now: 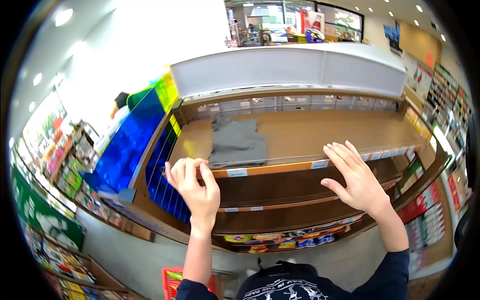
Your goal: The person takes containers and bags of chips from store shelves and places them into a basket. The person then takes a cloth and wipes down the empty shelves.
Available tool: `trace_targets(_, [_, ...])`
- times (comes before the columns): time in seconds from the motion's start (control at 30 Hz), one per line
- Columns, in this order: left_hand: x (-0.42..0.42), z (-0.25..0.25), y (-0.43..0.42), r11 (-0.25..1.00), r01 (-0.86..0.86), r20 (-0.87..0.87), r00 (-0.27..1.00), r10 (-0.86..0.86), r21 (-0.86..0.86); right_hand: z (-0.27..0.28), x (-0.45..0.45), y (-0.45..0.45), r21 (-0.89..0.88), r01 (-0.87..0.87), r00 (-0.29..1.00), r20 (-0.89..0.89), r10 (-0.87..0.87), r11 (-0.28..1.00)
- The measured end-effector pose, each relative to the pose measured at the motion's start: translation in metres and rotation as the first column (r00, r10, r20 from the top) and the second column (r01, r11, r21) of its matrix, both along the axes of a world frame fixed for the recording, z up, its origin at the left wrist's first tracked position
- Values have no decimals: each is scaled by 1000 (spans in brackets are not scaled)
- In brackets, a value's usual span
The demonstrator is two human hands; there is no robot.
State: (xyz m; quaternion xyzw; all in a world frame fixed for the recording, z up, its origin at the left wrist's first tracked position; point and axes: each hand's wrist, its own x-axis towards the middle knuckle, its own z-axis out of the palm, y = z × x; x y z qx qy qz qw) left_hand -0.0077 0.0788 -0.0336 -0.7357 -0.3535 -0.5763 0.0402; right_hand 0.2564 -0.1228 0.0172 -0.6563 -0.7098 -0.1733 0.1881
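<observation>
My left hand (pixel 194 187) is raised at the front left of the top shelf (pixel 320 135), its fingers loosely bent and apart, with nothing visible in them. Just beyond those fingers is a small yellow blur (pixel 189 147), too smeared to name. A grey folded cloth (pixel 236 142) lies on the left part of that shelf, close to my left hand. My right hand (pixel 356 177) is open before the shelf's front edge, fingers stretched and thumb apart, holding nothing. White price labels (pixel 237 172) line the edge between the hands.
Lower shelves (pixel 280 189) run beneath, with snack bags (pixel 287 245) at the bottom. A blue translucent panel (pixel 127 145) borders the left side. A red basket (pixel 170 285) is on the floor near me. Red-capped bottles (pixel 432 220) stand at the right.
</observation>
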Motion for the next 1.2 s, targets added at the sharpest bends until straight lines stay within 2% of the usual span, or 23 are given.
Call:
trace_targets(0.03, [-1, 13, -7, 999, -34, -120, 992, 31, -23, -5, -2, 0, 58, -12, 1000, -7, 13, 998])
trace_targets(0.1, [6, 37, -12, 998, 29, -135, 990, -36, -48, -18, -5, 4, 118, 15, 999, -51, -9, 993])
trace_targets(0.17, [15, 62, -8, 966, 179, -168, 963, -210, -185, -26, -6, 10, 253, 21, 998, -70, -4, 967])
trace_targets(0.23, [30, 84, 8, 894, 285, -332, 854, -400, -345, -36, -7, 15, 290, 29, 995, -101, 1, 957])
trace_targets(0.3, [48, 91, 24, 851, 368, -497, 695, -520, -375, -44, -8, 18, 366, 59, 994, -105, -22, 929])
trace_targets(0.33, [53, 95, 29, 764, 319, -524, 578, -625, -560, -48, -9, 22, 389, 57, 992, -127, -8, 919])
trace_targets(0.37, [56, 95, 36, 680, 139, -559, 463, -687, -720, -51, -8, 24, 389, 46, 991, -135, 8, 920])
trace_targets(0.43, [62, 92, 41, 687, -91, -678, 301, -671, -721, -55, -6, 28, 434, 61, 989, -146, 3, 899])
trace_targets(0.5, [65, 97, 49, 703, -239, -742, 228, -630, -670, -57, -5, 30, 445, 53, 986, -166, 24, 894])
trace_targets(0.53, [68, 95, 56, 717, -308, -781, 229, -582, -625, -58, -5, 30, 456, 54, 985, -171, 28, 889])
trace_targets(0.63, [69, 84, 81, 666, -488, -824, 382, -419, -564, -59, -3, 30, 453, 54, 981, -191, 38, 890])
trace_targets(0.67, [73, 81, 86, 668, -499, -833, 369, -412, -552, -59, -2, 30, 458, 58, 978, -207, 42, 887])
trace_targets(0.73, [77, 74, 99, 614, -563, -829, 445, -340, -554, -61, -1, 30, 460, 43, 974, -217, 65, 887])
trace_targets(0.87, [95, 68, 109, 584, -636, -859, 441, -260, -504, -62, 0, 30, 467, 42, 974, -218, 69, 883])
trace_targets(1.0, [103, 54, 130, 588, -612, -836, 494, -237, -529, -63, 0, 32, 491, 35, 968, -235, 94, 870])
trace_targets(1.1, [102, 60, 119, 565, -607, -824, 485, -294, -559, -63, 0, 33, 511, 31, 967, -234, 105, 859])
trace_targets(1.2, [94, 83, 70, 620, -561, -836, 372, -403, -548, -63, 0, 33, 514, 34, 965, -240, 106, 857])
